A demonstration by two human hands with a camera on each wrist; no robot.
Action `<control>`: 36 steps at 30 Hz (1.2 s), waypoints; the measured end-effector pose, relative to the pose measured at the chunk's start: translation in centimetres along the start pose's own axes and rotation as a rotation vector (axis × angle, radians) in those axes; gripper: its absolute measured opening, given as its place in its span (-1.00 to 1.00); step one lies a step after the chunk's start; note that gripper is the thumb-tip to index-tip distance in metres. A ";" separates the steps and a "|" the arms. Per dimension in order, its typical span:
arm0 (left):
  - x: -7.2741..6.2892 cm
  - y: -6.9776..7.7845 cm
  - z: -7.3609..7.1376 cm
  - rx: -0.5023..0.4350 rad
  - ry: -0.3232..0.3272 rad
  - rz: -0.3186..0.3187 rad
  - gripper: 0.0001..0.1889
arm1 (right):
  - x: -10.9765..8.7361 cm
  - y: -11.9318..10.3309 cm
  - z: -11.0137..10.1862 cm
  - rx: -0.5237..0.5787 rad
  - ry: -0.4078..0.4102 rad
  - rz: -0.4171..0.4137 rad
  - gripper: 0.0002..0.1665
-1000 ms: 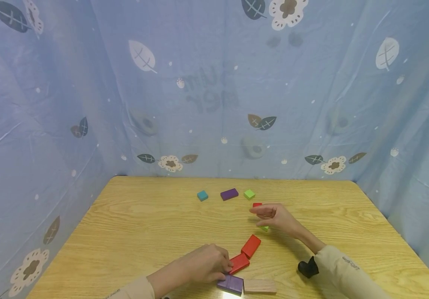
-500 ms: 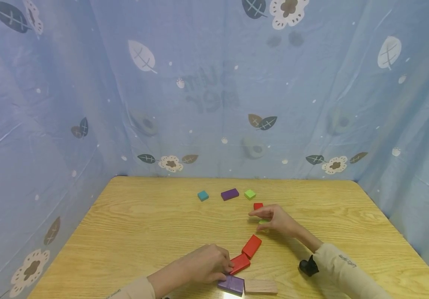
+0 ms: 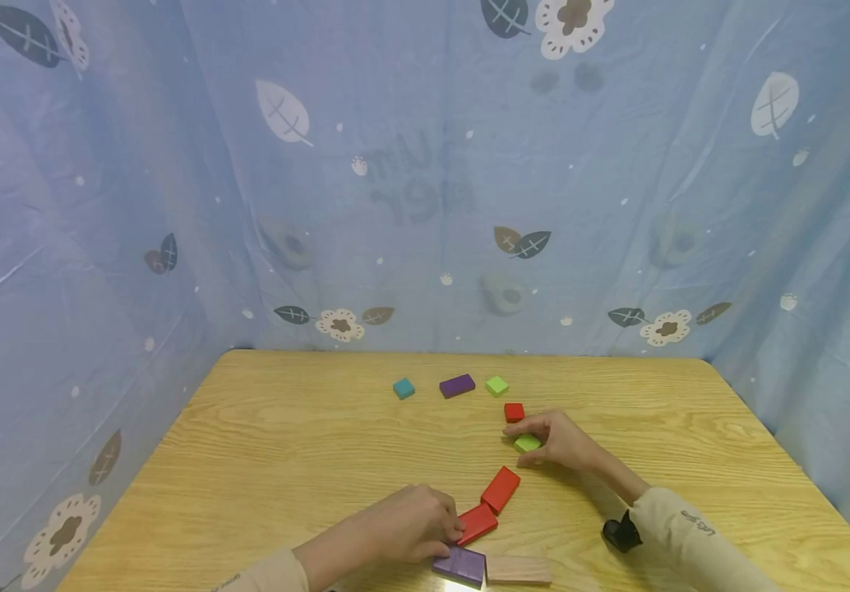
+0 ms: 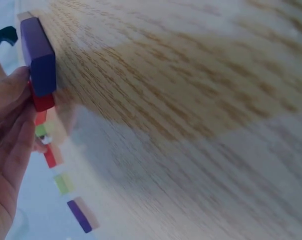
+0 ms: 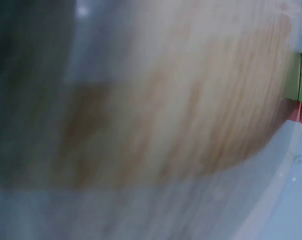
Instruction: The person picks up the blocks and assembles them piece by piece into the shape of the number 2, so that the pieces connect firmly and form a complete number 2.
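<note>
Toward the back of the wooden table (image 3: pixel 284 452) sits a teal block (image 3: pixel 404 389). Nearer, the left hand (image 3: pixel 410 526) has its thumb on a purple block (image 3: pixel 460 567) and curled fingertips on a red block (image 3: pixel 478 523), hiding its left end; whether it grips either, I cannot tell. Just right lies a plain wood block (image 3: pixel 518 569). Farther up, a green block (image 3: pixel 528 444) lies between the parted thumb and fingers of the right hand (image 3: pixel 564 444), partly covered; whether they pinch it is unclear, and the right wrist view crops it. Beside the right sleeve (image 3: pixel 691 534), a black object (image 3: pixel 621 533) is too dark to identify.
</note>
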State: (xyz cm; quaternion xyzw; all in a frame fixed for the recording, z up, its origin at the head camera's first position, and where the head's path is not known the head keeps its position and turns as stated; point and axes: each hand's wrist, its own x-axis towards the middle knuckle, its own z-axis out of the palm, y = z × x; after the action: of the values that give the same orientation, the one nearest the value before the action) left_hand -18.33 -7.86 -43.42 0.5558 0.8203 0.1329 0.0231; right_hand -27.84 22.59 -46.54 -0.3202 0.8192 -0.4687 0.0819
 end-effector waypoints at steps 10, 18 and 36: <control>0.0 0.1 -0.1 -0.007 -0.003 -0.009 -0.85 | -0.4 0.3 -0.5 0.052 -0.107 -0.026 -0.43; 0.0 0.0 -0.1 -0.009 -0.008 -0.008 -0.85 | -0.4 0.2 -1.1 0.073 -0.198 -0.065 -0.44; 0.0 0.0 0.0 -0.037 0.002 -0.010 -0.84 | 0.2 -1.0 -1.6 -0.121 -0.016 -0.025 -0.64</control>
State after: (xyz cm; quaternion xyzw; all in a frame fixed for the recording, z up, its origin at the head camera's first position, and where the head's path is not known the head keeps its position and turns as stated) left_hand -18.32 -7.91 -43.41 0.5512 0.8204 0.1483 0.0331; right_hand -28.21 23.26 -44.79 -0.3384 0.8413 -0.4168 0.0631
